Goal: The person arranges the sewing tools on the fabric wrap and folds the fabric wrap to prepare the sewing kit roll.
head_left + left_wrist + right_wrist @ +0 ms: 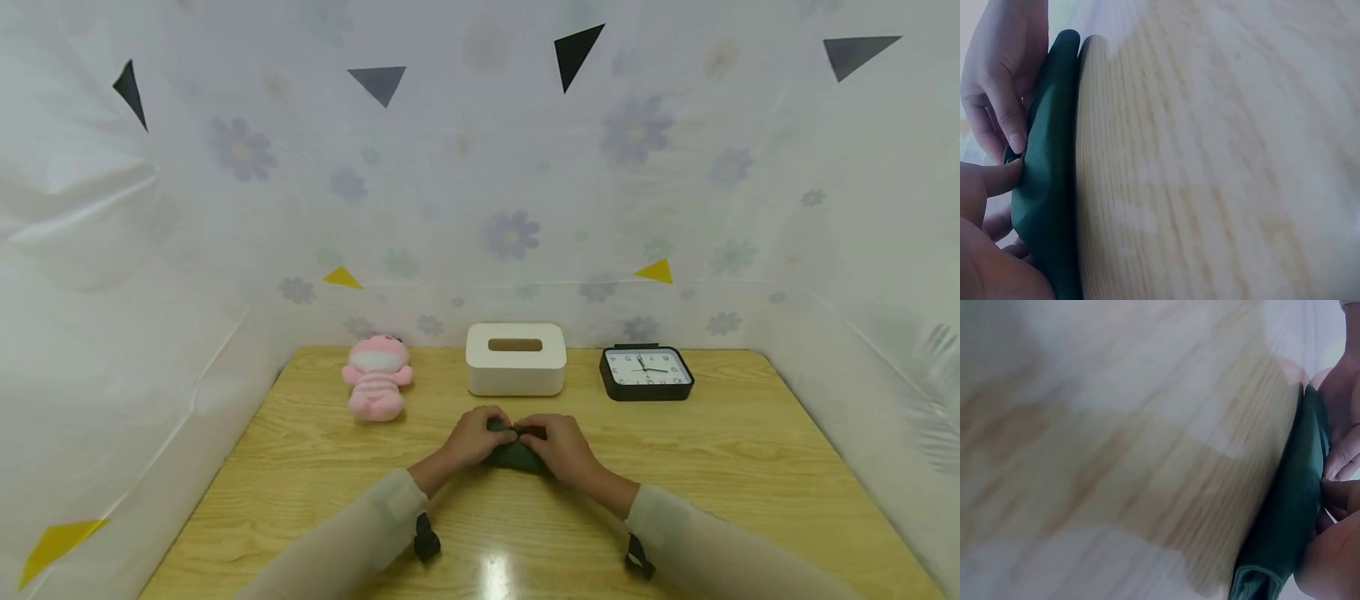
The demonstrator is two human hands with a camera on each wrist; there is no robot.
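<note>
A dark green, soft-looking pouch (516,457) lies on the table between my two hands; its exact kind is unclear. My left hand (471,437) grips its left part, thumb and fingers at the upper edge. My right hand (567,451) pinches the same edge from the right, with a dark brown strip showing under its fingers. The two thumbs nearly meet at the middle of the edge. In the left wrist view the smooth green side (1047,156) bulges toward the camera. A folded, hollow-looking end of the pouch (1260,578) shows in the right wrist view.
Along the back of the wooden table (720,467) stand a pink plush toy (377,379), a white tissue box (516,379) and a black-framed clock (647,372) with its dial upside down. A flower-patterned sheet (480,183) encloses the back and sides.
</note>
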